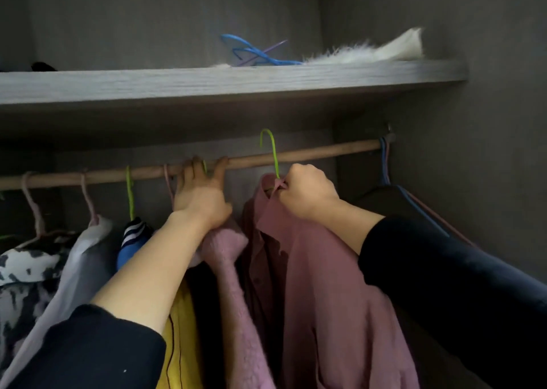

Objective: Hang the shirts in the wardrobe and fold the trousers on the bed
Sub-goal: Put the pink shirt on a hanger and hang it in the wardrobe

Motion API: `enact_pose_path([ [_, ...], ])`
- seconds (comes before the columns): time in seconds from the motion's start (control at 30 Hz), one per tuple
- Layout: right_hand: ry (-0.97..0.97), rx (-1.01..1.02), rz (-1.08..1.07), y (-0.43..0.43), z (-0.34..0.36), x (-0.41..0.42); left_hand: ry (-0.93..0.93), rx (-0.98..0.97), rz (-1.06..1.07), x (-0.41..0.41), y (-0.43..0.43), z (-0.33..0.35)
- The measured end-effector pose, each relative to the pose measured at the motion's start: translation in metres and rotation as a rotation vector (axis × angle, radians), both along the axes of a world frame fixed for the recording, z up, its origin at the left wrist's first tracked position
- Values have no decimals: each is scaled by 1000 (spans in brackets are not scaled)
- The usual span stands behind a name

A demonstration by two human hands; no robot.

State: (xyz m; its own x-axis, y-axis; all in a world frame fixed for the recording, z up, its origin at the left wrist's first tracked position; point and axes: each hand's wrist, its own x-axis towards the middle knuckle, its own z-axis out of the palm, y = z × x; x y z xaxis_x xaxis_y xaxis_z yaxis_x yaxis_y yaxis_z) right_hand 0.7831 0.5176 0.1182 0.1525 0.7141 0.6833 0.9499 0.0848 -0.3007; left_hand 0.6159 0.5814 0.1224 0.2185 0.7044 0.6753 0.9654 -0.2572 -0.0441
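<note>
Head view | right hand (307, 191) clenched on green hanger (270, 151) neck and pink shirt (310, 270) collar; hook above grip, over rail (325, 150), not yet seated | left hand (201, 190) beside grip, fingers spread on rail, apparently holding hung garments (88, 249) back; curl undeterminable.

Both arms reach up and away from the person, toward the far part of the scene. The left hand (201, 193) is in the centre with its back to the camera. Its fingers (194, 169) are straight and spread, and the tips touch the rail (325, 149). The right hand (310, 193), just to the right of it, is closed in a fist and grips the green hanger (274, 157) below its hook. Both forearms are bare, with the dark sleeves (88, 350) pushed back toward the elbows.
</note>
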Motion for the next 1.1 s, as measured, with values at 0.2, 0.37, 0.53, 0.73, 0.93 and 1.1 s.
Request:
enact_pose_path([
  [0.2, 9, -27, -13, 29, 1, -16, -25, 171, -34, 2, 16, -13],
  [0.37, 16, -69, 8, 43, -19, -27, -60, 184, -63, 3, 25, -15],
  [0.53, 52, -107, 34, 48, -31, -29, -70, 167, -67, 4, 26, -15],
  [0.73, 71, -183, 126, 39, -32, -3, -181, 93, -110, 7, 19, -5],
  [0.93, -204, -94, -137, 0, -27, 55, -274, 207, -176, 47, 13, 5],
  [1.1, -433, -83, -447, -22, -21, 119, -150, 72, -254, 90, 17, 9],
])
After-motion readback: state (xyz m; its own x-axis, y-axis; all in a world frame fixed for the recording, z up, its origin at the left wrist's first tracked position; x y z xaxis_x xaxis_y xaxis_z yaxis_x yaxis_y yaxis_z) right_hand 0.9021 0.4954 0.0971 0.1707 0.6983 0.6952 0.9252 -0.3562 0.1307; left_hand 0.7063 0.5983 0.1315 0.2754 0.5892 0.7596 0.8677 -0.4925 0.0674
